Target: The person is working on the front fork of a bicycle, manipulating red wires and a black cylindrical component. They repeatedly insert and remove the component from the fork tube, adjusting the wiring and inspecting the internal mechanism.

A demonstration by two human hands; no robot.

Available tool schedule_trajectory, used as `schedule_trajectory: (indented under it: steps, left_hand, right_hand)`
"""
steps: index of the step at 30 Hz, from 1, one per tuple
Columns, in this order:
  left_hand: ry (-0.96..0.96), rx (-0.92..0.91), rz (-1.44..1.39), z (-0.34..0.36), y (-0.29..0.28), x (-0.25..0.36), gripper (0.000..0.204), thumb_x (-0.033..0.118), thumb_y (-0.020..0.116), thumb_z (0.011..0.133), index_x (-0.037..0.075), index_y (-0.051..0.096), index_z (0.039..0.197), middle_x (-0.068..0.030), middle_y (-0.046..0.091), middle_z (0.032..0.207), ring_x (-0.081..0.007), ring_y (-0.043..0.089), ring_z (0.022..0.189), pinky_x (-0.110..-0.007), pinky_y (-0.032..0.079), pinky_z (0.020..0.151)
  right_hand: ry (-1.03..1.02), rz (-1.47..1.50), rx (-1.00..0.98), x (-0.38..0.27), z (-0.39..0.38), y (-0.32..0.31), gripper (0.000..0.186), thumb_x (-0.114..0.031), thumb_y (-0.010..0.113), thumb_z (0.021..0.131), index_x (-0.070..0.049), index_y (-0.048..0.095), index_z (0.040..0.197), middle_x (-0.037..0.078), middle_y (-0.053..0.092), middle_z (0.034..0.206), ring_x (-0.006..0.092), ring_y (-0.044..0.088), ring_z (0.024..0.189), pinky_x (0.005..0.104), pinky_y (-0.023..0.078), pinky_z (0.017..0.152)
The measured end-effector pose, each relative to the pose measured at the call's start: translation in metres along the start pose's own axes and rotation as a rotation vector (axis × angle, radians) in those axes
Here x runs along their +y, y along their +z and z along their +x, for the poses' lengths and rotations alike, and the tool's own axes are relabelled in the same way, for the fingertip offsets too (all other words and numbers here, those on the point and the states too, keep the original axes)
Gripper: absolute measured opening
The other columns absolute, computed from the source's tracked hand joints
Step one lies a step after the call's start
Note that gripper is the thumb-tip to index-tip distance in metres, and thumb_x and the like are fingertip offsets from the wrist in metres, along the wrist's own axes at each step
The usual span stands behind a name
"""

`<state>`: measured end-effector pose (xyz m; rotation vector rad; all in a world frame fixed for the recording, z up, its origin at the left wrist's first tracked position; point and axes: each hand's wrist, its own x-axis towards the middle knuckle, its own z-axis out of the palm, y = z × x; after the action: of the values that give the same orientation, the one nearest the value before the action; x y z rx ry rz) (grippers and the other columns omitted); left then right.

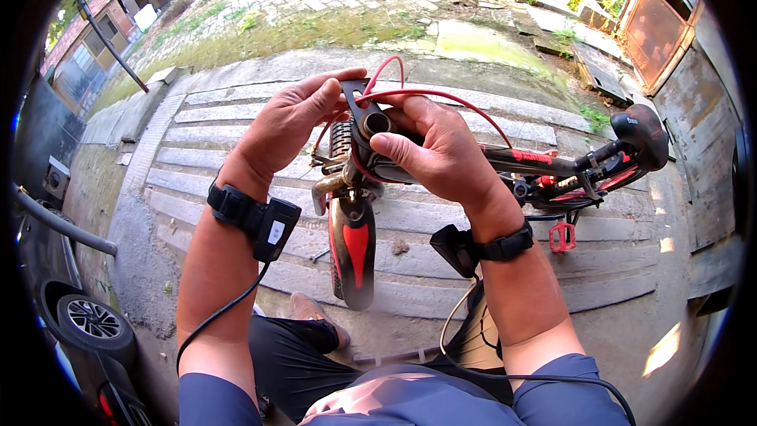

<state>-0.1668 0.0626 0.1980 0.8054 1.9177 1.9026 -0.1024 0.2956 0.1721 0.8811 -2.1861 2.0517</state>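
A small black bicycle with red trim stands in front of me, its front end between my hands. A flat black slotted bracket (356,100) sits at the steering tube (377,123), whose round open end faces up. My left hand (296,118) pinches the bracket's far end between thumb and fingers. Around the near end curls my right hand (430,142), its thumb beside the tube opening; its fingertips are partly hidden. Red cables (441,95) loop over the right hand. Below hang the knobby front tyre (341,142) and a black-and-red mudguard (356,248).
The bicycle's black saddle (640,138) and red pedal (562,237) are at the right. Stone slabs (213,154) pave the ground. A dark car (87,331) is parked at the lower left; a rusty metal door (658,24) stands at the far right.
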Motion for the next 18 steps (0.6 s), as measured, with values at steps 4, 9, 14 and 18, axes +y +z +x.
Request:
schedule_trajectory:
  steps: [4,9,14,18]
  left_hand:
    - [0.062,0.055,0.112,0.001,0.003,0.000,0.049,0.035,0.054,0.110,-0.002,0.061,0.141,-0.0071,0.073,0.121,-0.0139,0.065,0.111,-0.032,0.050,0.104]
    - [0.125,0.126,0.162,0.001,0.014,0.000,0.047,0.035,0.054,0.110,-0.003,0.064,0.137,-0.0065,0.074,0.114,-0.0131,0.066,0.107,-0.030,0.051,0.100]
    - [0.149,0.203,0.093,-0.002,0.020,-0.013,0.046,0.033,0.053,0.111,-0.004,0.063,0.137,-0.0066,0.073,0.116,-0.0127,0.066,0.107,-0.030,0.052,0.099]
    - [0.166,0.267,-0.014,-0.003,0.027,-0.019,0.046,0.032,0.050,0.112,-0.005,0.062,0.136,-0.0080,0.073,0.118,-0.0125,0.067,0.106,-0.029,0.052,0.098]
  right_hand:
    - [0.013,-0.013,-0.007,-0.002,-0.001,0.000,0.054,-0.012,0.070,0.100,0.007,0.048,0.146,0.012,0.066,0.130,0.0143,0.063,0.118,0.0305,0.051,0.104]
    - [0.000,0.003,0.010,-0.002,-0.001,0.000,0.055,-0.011,0.071,0.099,0.006,0.048,0.146,0.011,0.068,0.126,0.0143,0.063,0.118,0.0302,0.051,0.103]
    - [0.026,-0.025,-0.003,-0.007,-0.001,0.000,0.055,-0.009,0.073,0.098,0.005,0.050,0.145,0.010,0.070,0.124,0.0137,0.064,0.115,0.0301,0.052,0.101]
    - [0.048,0.035,-0.025,-0.005,-0.001,0.000,0.054,-0.007,0.075,0.095,0.005,0.053,0.143,0.009,0.069,0.123,0.0133,0.064,0.113,0.0310,0.052,0.101]
